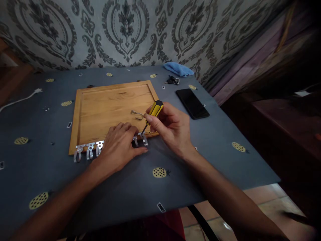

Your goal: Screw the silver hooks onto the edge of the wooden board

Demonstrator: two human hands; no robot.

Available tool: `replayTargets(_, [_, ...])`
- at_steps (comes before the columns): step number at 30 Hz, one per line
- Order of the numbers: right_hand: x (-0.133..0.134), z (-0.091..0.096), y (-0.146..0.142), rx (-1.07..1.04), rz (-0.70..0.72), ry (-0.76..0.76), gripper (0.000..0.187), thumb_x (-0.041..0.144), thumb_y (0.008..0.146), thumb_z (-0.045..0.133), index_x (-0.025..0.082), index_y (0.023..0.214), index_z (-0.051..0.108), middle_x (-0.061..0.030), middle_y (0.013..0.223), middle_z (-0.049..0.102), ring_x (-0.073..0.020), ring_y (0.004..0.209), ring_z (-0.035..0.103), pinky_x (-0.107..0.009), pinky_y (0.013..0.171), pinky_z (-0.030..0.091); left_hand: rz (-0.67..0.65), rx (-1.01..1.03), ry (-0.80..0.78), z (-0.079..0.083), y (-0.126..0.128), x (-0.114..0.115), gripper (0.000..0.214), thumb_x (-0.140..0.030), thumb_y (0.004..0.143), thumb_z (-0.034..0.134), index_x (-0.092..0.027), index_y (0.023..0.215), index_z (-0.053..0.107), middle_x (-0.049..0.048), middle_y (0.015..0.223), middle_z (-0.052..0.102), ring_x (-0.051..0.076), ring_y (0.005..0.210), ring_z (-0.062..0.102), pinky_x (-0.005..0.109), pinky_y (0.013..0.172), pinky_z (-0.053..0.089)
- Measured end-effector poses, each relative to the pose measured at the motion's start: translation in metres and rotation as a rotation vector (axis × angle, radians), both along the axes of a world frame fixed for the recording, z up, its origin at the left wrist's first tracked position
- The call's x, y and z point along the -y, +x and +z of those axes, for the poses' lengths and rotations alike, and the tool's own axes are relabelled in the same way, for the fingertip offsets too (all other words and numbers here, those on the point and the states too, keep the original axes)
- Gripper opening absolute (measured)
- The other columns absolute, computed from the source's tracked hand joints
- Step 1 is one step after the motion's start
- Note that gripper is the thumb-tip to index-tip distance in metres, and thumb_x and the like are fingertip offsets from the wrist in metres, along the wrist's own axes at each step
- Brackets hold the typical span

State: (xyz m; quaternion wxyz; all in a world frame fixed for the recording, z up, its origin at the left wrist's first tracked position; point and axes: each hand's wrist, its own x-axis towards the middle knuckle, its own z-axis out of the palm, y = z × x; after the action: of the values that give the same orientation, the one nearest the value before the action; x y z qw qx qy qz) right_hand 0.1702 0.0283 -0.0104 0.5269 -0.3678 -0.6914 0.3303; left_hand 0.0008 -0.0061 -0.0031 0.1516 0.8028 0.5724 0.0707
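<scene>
A wooden board (pixel 107 107) lies flat on the table, with several metal hooks (pixel 88 150) fixed along its near edge. My left hand (pixel 119 145) rests fingers-down on that edge, covering some hooks and touching the rightmost fixed hook (pixel 143 138). My right hand (pixel 172 127) is closed on a yellow and black screwdriver (pixel 153 113), whose tip points down at the rightmost hook. One loose metal hook (pixel 136 114) lies on the board just left of the screwdriver handle.
A black phone (pixel 192 103) lies right of the board, with keys (pixel 173 80) and a blue cloth (pixel 178 69) behind it. A white cable (pixel 22 98) runs at the far left. The grey cloth-covered table (pixel 225 160) ends near my arms; patterned wall behind.
</scene>
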Motion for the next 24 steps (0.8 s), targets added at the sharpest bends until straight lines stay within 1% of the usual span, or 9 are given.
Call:
replayTargets(6, [0.0, 0.001, 0.001, 0.003, 0.002, -0.011, 0.031, 0.049, 0.091, 0.073, 0.021, 0.083, 0.06, 0.0046, 0.068, 0.051, -0.0097, 0.058, 0.049, -0.025, 0.053, 0.039, 0.012, 0.002, -0.011, 0.0, 0.001, 0.001, 0.039, -0.046, 0.082, 0.081, -0.017, 0.105, 0.07, 0.0093, 0.108, 0.069, 0.034, 0.106, 0.061, 0.048, 0.09, 0.047])
replayTargets(10, [0.001, 0.001, 0.0, 0.0, -0.007, -0.019, 0.032, 0.048, 0.091, 0.073, 0.021, 0.081, 0.059, 0.0045, 0.069, 0.051, -0.0097, 0.058, 0.049, -0.025, 0.053, 0.04, 0.018, -0.003, -0.015, 0.0, 0.003, 0.0, 0.036, -0.048, 0.085, 0.078, -0.018, 0.104, 0.07, 0.0088, 0.107, 0.069, 0.034, 0.107, 0.061, 0.049, 0.09, 0.047])
replayTargets(16, [0.002, 0.0, 0.0, 0.036, -0.026, 0.009, 0.029, 0.043, 0.092, 0.073, 0.021, 0.08, 0.061, 0.0042, 0.069, 0.052, -0.0101, 0.059, 0.05, -0.026, 0.055, 0.041, 0.027, 0.026, -0.021, -0.001, 0.004, 0.0, 0.03, -0.044, 0.087, 0.077, -0.018, 0.101, 0.07, 0.0074, 0.107, 0.069, 0.032, 0.106, 0.061, 0.047, 0.09, 0.047])
replayTargets(20, [0.001, 0.011, 0.006, 0.056, 0.042, 0.0, 0.028, 0.043, 0.09, 0.076, 0.02, 0.08, 0.064, 0.0045, 0.066, 0.052, -0.0098, 0.059, 0.051, -0.025, 0.054, 0.041, 0.022, 0.036, 0.002, -0.002, 0.004, 0.0, 0.03, -0.044, 0.086, 0.078, -0.018, 0.099, 0.07, 0.0075, 0.105, 0.07, 0.032, 0.103, 0.062, 0.046, 0.088, 0.047])
replayTargets(22, [0.002, 0.018, 0.009, 0.024, 0.056, -0.018, 0.026, 0.044, 0.09, 0.075, 0.02, 0.085, 0.066, 0.0036, 0.071, 0.056, -0.0097, 0.06, 0.053, -0.024, 0.054, 0.044, 0.022, 0.032, 0.007, -0.002, 0.004, 0.0, 0.03, -0.044, 0.085, 0.079, -0.018, 0.098, 0.071, 0.0073, 0.104, 0.07, 0.031, 0.101, 0.062, 0.045, 0.087, 0.047])
replayTargets(24, [0.002, 0.023, 0.01, -0.021, 0.04, -0.033, 0.025, 0.046, 0.092, 0.073, 0.022, 0.091, 0.067, 0.0026, 0.076, 0.06, -0.0097, 0.061, 0.055, -0.023, 0.054, 0.047, 0.021, 0.022, 0.003, -0.001, 0.004, 0.0, 0.03, -0.044, 0.085, 0.079, -0.019, 0.099, 0.071, 0.0071, 0.104, 0.069, 0.031, 0.101, 0.062, 0.044, 0.087, 0.047])
